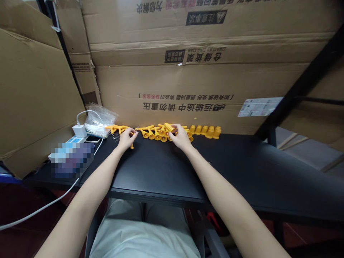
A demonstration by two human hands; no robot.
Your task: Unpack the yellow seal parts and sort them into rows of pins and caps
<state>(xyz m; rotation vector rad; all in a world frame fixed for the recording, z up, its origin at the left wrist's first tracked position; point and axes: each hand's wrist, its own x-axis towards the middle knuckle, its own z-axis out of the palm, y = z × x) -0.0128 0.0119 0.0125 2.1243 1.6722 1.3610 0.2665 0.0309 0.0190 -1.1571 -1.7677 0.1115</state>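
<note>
My left hand (127, 139) is closed, thumb and forefinger pinched near the far side of the black table. A yellow plastic piece (132, 146) pokes out below its fingers, most of it hidden by the hand. My right hand (180, 138) grips a yellow cup-shaped plastic piece (168, 127), held tilted above a row of yellow trumpet-ended pieces (151, 136). Left of my left hand lie yellow branched pieces (115, 128) with thin metal chains (116, 137). Further right, several yellow cups (204, 130) stand in a line against the cardboard.
A printed cardboard wall (172, 79) closes off the back of the black table (161, 172). At the left are a clear plastic bag (98, 116), a power strip with a white charger (79, 130), a phone (93, 139) and a trailing white cable (60, 197). A black metal post (298, 79) slants up at the right.
</note>
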